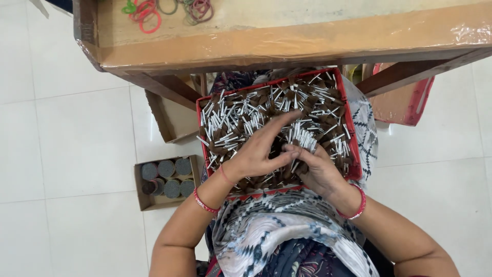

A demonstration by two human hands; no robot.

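Table [307, 38] of taped wood spans the top, above a red tray [352, 149] on the lap, heaped with metal-shank pins [230, 120]. Left hand [256, 151] rests on the heap, fingers stretched together. Right hand [315, 166] clamps a small bundle [302, 138].

The red tray [351, 134] rests on the person's lap, below the front edge of the bench. It is rectangular, shallow-walled, and tilted slightly clockwise. It is filled with small pins [241, 115], each a silver metal shank with a dark brown head, lying loose in all directions. A bundle of pins [303, 137], shanks aligned parallel, sits near the tray's middle, toward its right wall.
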